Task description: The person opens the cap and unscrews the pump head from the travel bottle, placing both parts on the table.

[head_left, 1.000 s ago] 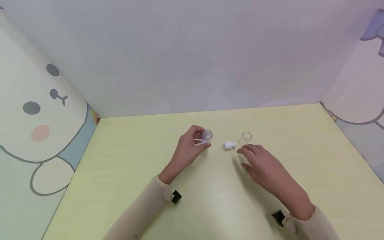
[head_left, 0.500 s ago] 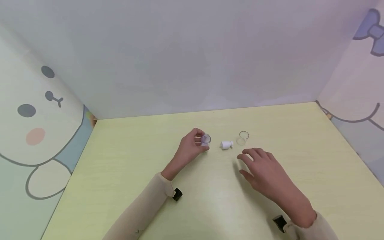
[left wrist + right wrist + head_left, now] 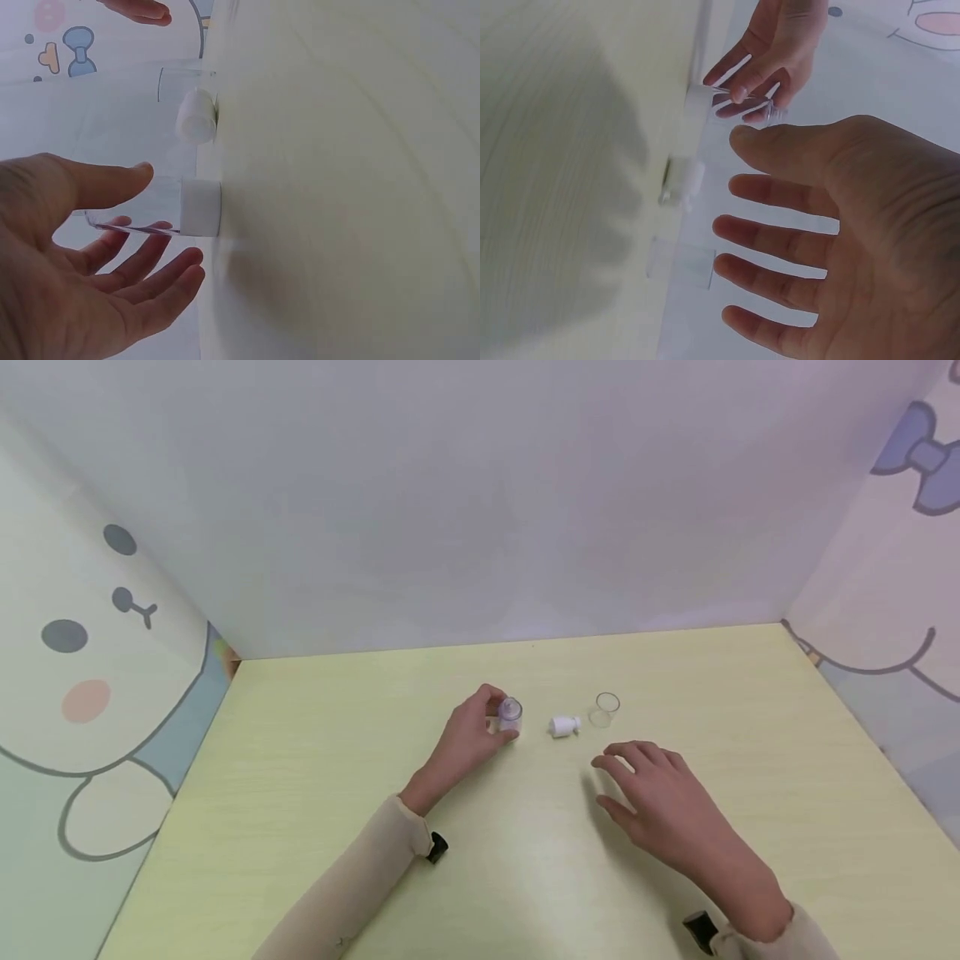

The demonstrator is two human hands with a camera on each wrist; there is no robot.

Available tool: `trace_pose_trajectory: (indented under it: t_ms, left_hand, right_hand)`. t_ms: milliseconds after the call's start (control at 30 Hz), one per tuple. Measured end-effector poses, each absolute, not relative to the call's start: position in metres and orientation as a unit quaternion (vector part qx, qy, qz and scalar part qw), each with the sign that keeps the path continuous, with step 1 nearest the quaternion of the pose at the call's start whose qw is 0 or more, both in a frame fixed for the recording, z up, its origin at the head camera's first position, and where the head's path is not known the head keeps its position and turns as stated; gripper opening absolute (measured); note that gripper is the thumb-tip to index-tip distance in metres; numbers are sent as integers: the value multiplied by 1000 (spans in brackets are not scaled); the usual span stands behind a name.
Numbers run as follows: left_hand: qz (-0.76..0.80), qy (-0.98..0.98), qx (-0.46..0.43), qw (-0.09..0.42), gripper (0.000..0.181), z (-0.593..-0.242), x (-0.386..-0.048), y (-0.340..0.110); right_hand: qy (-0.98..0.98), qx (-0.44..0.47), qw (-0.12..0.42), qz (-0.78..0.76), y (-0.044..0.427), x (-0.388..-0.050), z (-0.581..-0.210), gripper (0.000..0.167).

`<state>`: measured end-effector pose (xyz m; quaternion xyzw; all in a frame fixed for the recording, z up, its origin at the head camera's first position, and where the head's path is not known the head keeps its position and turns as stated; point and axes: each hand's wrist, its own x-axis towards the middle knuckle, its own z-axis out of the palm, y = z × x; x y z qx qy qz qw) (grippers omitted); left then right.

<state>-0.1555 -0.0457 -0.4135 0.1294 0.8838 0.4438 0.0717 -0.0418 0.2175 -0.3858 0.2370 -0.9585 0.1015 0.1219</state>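
Note:
Thumb on one side and fingers on the other, my left hand point(image 3: 468, 739) holds a small clear bottle point(image 3: 510, 717). The bottle stands upright on the table; its white base point(image 3: 201, 208) shows in the left wrist view, and its narrow neck point(image 3: 777, 115) in the right wrist view. To the right lies a small white pump head point(image 3: 564, 726), on its side with a short nozzle. Just beyond it stands a clear cylindrical cap point(image 3: 604, 710). My right hand point(image 3: 667, 806) hovers nearer to me than the cap, fingers spread and loosely bent, holding nothing.
The pale yellow table point(image 3: 337, 718) meets a plain grey wall point(image 3: 480, 510) at the back. Side panels point(image 3: 105, 568) with cartoon drawings stand at left and right. A black wrist device point(image 3: 437, 847) sits at the left sleeve cuff, another point(image 3: 701, 932) at the right.
My left hand has lowered the bottle slightly toward me, onto the table. My right hand has drawn back a little from the clear cap, which now shows fully.

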Motion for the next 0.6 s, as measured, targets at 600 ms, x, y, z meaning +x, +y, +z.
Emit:
trace_pose_trajectory:
  t_ms: [600]
  left_hand:
    - [127,975,182,-23,35,-392,-107,-86]
  right_hand:
    - [-955,239,136,113,231,-41,-376,47]
